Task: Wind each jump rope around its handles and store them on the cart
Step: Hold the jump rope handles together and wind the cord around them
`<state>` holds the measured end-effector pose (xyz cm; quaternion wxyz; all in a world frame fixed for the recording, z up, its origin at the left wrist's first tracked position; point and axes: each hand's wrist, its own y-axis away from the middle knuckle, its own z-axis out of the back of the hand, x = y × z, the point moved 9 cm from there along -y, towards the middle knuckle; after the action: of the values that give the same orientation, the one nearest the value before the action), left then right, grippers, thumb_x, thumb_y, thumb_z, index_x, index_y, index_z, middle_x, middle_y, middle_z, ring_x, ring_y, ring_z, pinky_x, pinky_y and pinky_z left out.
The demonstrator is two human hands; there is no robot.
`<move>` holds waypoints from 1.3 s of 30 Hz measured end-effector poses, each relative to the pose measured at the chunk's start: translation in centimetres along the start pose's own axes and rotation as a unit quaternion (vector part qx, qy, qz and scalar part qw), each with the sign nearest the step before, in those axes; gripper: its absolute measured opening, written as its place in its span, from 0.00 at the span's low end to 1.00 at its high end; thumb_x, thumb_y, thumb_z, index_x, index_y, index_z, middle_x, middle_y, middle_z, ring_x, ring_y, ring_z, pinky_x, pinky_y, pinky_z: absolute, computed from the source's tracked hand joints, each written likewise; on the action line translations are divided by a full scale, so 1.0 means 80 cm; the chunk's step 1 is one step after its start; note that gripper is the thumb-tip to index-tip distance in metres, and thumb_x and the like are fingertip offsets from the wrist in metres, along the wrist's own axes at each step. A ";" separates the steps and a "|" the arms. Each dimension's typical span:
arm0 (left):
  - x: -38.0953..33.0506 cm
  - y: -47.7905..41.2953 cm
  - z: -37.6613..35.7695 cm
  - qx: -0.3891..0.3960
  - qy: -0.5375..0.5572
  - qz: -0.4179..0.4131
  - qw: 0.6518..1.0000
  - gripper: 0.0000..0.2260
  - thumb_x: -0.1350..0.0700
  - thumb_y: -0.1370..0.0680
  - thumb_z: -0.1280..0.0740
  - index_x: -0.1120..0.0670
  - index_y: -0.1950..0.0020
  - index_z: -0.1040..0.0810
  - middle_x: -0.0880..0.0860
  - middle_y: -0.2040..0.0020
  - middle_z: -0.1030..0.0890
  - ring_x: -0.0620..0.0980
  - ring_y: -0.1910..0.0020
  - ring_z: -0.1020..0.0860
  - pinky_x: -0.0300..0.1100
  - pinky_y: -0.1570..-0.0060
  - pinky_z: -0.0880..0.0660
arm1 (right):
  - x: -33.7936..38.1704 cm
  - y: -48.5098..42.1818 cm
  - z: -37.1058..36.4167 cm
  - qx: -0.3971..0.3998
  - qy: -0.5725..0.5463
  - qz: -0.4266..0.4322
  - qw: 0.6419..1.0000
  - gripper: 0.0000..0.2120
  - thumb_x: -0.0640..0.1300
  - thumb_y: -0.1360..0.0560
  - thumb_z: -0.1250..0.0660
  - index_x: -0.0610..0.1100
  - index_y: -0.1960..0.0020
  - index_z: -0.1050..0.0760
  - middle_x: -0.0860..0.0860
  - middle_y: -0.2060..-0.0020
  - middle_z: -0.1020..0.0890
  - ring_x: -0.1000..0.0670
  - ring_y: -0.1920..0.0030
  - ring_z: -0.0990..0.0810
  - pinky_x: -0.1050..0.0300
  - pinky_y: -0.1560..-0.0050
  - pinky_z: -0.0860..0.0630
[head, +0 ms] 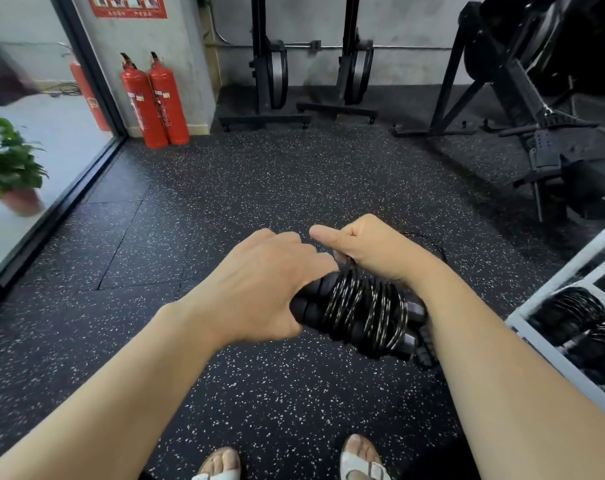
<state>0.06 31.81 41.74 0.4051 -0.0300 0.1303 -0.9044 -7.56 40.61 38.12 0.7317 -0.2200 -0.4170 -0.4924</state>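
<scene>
Centre of the frame, low down: the black jump rope with foam handles and a glossy braided cord is sitting between both hands, above the black speckled rubber floor. The cord is lying in tight coils round the paired handles. The left hand is wrapping its grip over the handle ends on the left of the bundle. The right hand is curling its fingers closed at the top of the bundle, thumb pointing left; exactly what those fingers are pinching is hidden.

A thin loop of loose cord is showing just beyond the right hand, so this is looking like the last turns of the winding. I'd say the next move is calling for that tail to be wrapped on and tucked so the coils are not springing loose. Then comes a carry to the white metal cart at the lower right edge, where other wound black ropes are lying.
</scene>
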 end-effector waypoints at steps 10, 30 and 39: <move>0.040 0.013 0.007 -0.083 0.300 0.170 0.935 0.17 0.58 0.39 0.27 0.42 0.60 0.30 0.41 0.67 0.26 0.41 0.70 0.30 0.33 0.70 0.34 | -0.077 0.019 -0.037 -0.028 -0.085 -0.204 0.975 0.21 0.33 0.19 0.48 0.42 0.71 0.37 0.44 0.76 0.35 0.52 0.76 0.34 0.62 0.62 0.26; 0.154 0.064 -0.006 -0.127 0.176 0.477 0.851 0.15 0.52 0.35 0.26 0.54 0.61 0.32 0.49 0.64 0.24 0.48 0.67 0.26 0.40 0.70 0.31 | 0.064 0.030 -0.049 -0.102 0.405 0.003 0.909 0.19 0.59 0.20 0.44 0.49 0.64 0.36 0.54 0.67 0.28 0.47 0.65 0.28 0.57 0.71 0.43; 0.133 0.048 -0.003 -0.039 -0.021 0.435 0.899 0.13 0.50 0.30 0.31 0.51 0.53 0.34 0.47 0.63 0.30 0.52 0.65 0.29 0.42 0.70 0.38 | 0.110 0.060 -0.042 -0.128 0.471 0.093 0.868 0.12 0.53 0.18 0.47 0.51 0.58 0.39 0.55 0.67 0.33 0.48 0.64 0.30 0.58 0.71 0.44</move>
<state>-4.33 21.57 39.97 0.7596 -0.0049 0.1570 -0.6311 -0.45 35.42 43.99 0.8487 -0.0917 0.0663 -0.5166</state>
